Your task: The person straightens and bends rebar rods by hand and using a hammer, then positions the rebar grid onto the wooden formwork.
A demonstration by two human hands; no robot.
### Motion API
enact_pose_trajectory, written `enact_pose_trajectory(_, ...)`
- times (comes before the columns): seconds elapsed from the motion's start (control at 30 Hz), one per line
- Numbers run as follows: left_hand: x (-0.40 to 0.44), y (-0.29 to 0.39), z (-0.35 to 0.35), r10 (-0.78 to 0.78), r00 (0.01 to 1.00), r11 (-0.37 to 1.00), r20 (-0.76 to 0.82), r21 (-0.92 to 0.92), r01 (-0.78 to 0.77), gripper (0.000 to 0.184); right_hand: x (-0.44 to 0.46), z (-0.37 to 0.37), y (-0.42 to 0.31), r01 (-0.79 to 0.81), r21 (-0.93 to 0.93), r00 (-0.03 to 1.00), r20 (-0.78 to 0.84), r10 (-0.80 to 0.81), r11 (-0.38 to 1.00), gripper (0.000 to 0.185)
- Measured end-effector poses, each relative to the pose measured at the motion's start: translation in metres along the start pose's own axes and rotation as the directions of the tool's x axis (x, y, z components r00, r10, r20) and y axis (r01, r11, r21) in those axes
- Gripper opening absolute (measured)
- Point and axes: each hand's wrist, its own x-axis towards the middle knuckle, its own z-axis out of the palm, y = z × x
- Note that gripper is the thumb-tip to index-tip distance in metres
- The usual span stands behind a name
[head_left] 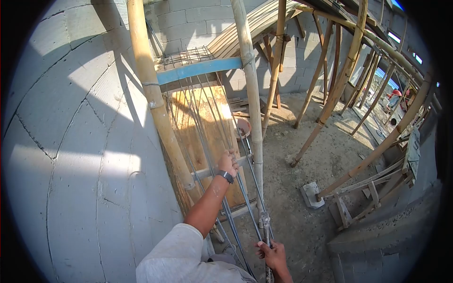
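Observation:
Long thin steel rods (200, 134) run lengthwise in front of me, passing beneath a blue crosspiece and over wooden rungs. My left hand (229, 162), with a dark watch on its wrist, reaches forward and is closed around some of these rods. Closer to my body, my right hand (273, 257) has its fingers closed on a rod beside a mortar-spattered upright pole (265, 221). The blue crosspiece (200, 70) joins two bamboo poles, the left bamboo pole (144, 61) and the right bamboo pole (250, 80). A plywood sheet (188, 101) lies behind the rods.
A grey block wall (80, 141) rises close on my left. Slanted bamboo props (325, 113) stand over the concrete floor (283, 141) to the right. A concrete block (312, 195) sits at one prop's foot, near a wooden frame (363, 198). A bucket (243, 127) stands beside the plywood.

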Motion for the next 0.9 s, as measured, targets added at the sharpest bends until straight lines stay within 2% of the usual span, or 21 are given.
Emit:
enact_pose_trajectory(0.07,0.002,0.005,0.005,-0.003,1.0,1.0,0.013,0.011,0.003,0.027,-0.026,-0.014,0.01,-0.074,-0.027,0.997,-0.009,0.074,0.997,0.022)
enact_pose_trajectory(0.17,0.012,0.027,0.009,-0.025,0.999,1.0,0.042,0.012,0.025,0.029,-0.083,-0.024,-0.019,-0.16,-0.03,0.986,-0.047,0.159,0.987,0.041)
enact_pose_trajectory(0.23,0.02,0.039,0.01,-0.067,0.997,0.998,0.039,-0.003,0.067,0.03,-0.1,-0.036,-0.015,-0.189,-0.027,0.981,-0.048,0.187,0.982,0.036)
enact_pose_trajectory(0.27,0.021,0.041,0.009,-0.105,0.982,0.987,0.156,-0.104,0.122,0.032,-0.105,-0.04,-0.011,-0.204,-0.026,0.978,-0.045,0.203,0.979,0.035)
enact_pose_trajectory(0.4,0.005,0.047,0.041,-0.043,0.998,0.999,0.042,0.014,0.042,0.036,-0.105,-0.038,-0.008,-0.128,0.03,0.982,-0.134,0.131,0.991,0.031)
enact_pose_trajectory(0.47,0.01,0.05,0.044,-0.045,0.996,0.999,0.073,0.018,0.044,0.037,-0.102,-0.037,-0.006,-0.083,0.073,0.983,-0.157,0.094,0.994,0.03)
enact_pose_trajectory(0.57,0.018,0.051,0.047,-0.03,0.995,0.999,0.093,0.048,0.025,0.037,-0.104,-0.032,-0.023,-0.041,-0.029,0.987,-0.154,0.036,0.999,0.03)
enact_pose_trajectory(0.67,0.033,0.048,0.041,0.0,0.996,0.993,0.084,0.119,-0.01,0.036,-0.084,-0.03,0.007,0.06,-0.164,0.98,-0.179,-0.089,0.985,0.028)
enact_pose_trajectory(0.8,0.046,0.041,0.033,0.011,0.999,0.987,0.045,0.16,-0.019,0.033,-0.059,-0.012,0.038,0.086,-0.121,0.975,-0.195,-0.109,0.989,0.029)
enact_pose_trajectory(0.9,0.045,0.048,0.027,0.03,0.998,0.982,0.048,0.185,-0.039,0.029,-0.055,-0.002,0.051,0.049,-0.196,0.971,-0.22,-0.092,0.979,0.03)
